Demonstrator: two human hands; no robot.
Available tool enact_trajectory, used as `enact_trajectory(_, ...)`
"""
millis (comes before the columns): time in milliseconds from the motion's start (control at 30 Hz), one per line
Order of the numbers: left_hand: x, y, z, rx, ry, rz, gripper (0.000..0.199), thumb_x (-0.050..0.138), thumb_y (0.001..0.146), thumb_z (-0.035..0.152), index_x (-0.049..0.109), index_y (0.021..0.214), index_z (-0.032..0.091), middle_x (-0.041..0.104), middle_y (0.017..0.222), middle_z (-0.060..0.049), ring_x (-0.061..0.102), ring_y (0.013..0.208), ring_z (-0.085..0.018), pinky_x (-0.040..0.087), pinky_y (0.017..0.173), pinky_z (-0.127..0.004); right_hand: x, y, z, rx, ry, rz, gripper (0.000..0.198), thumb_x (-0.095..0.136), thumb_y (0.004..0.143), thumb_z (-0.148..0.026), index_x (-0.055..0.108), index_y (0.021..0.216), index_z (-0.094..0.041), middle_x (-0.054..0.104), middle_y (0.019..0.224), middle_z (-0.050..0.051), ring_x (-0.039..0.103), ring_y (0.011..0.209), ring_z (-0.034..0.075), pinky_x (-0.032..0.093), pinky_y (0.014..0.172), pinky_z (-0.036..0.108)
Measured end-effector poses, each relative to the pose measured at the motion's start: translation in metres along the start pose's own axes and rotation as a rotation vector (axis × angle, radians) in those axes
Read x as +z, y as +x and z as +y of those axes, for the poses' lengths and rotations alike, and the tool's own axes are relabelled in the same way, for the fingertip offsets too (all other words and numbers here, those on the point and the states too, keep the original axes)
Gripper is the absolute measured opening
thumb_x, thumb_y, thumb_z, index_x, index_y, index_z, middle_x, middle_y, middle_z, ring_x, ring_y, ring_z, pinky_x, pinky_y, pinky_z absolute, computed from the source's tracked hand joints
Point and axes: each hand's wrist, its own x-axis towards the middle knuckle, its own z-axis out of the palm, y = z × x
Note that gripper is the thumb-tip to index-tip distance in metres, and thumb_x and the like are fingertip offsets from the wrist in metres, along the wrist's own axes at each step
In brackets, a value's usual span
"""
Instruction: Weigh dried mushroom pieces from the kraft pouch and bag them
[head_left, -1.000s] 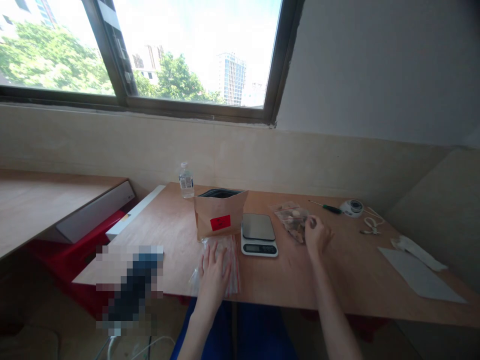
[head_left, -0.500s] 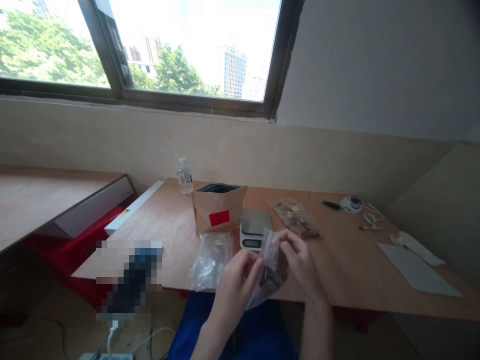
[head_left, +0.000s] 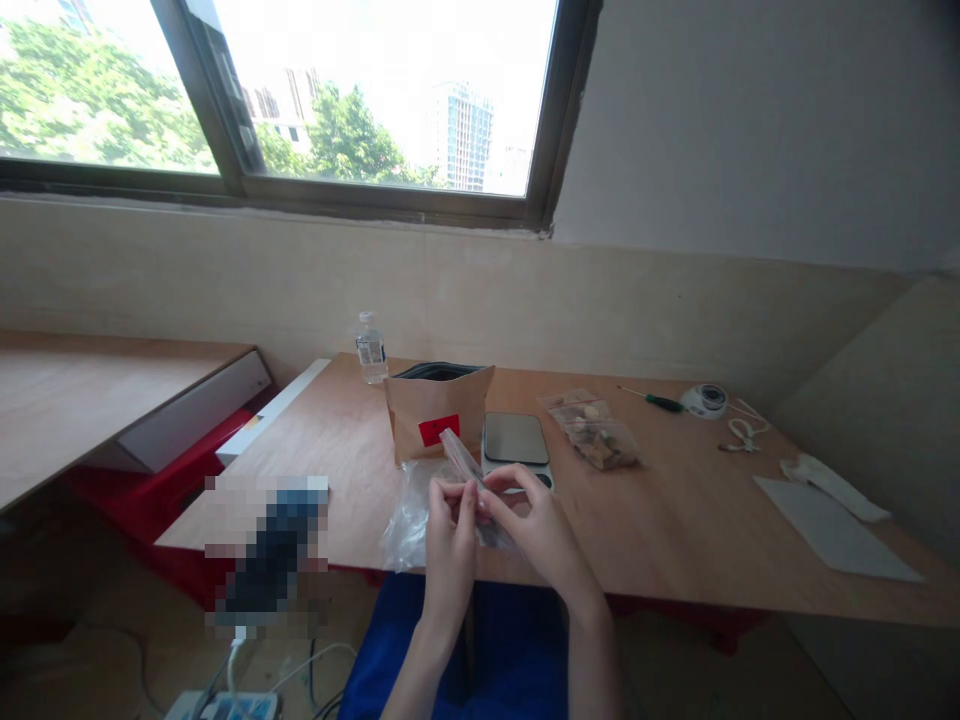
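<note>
My left hand (head_left: 453,525) and my right hand (head_left: 529,510) meet near the table's front edge, both pinching a clear zip bag (head_left: 461,456) by its top strip. The rest of that bag is mostly hidden behind my fingers. Under and left of it lies a clear plastic bag (head_left: 407,520). Behind my hands stands an open brown paper pouch (head_left: 411,425) with a red label (head_left: 439,431). Right of the pouch is a small kitchen scale (head_left: 516,440), its front partly covered by my right hand. A zip bag of brownish pieces (head_left: 596,435) lies beside the scale.
A water bottle (head_left: 371,348) stands at the back left. To the right are a screwdriver (head_left: 660,402), a dome camera (head_left: 705,400) with a white cable, and a white sheet (head_left: 836,530). A pixelated dark object (head_left: 270,550) overlaps the table's left front edge.
Both hands have shifted left with the zip bag and come closer together. Its top strip now tilts up toward the pouch, and my hands hide more of its body.
</note>
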Motion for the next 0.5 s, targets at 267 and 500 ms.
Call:
enact_trajectory(267, -0.003, 0.003, -0.005, -0.026, -0.029, 0.011, 0.039, 0.058, 0.075, 0.057, 0.050, 0.076, 0.019, 0.058, 0.072, 0.000, 0.059, 0.071, -0.017, 0.047, 0.068, -0.029, 0.007, 0.002, -0.003, -0.093, -0.084, -0.013, 0.014, 0.055, 0.087, -0.028, 0.065, 0.081, -0.020, 0.064, 0.088, 0.003, 0.061, 0.085, 0.016, 0.047, 0.077, 0.026)
enact_trajectory(500, -0.007, 0.006, -0.012, -0.076, -0.033, -0.009, 0.043, 0.058, 0.073, 0.061, 0.051, 0.074, 0.019, 0.056, 0.070, 0.001, 0.057, 0.071, -0.016, 0.044, 0.070, -0.029, 0.011, 0.002, 0.000, -0.059, -0.091, -0.004, 0.015, 0.053, 0.088, -0.029, 0.065, 0.084, -0.020, 0.065, 0.087, 0.002, 0.062, 0.083, 0.017, 0.047, 0.076, 0.026)
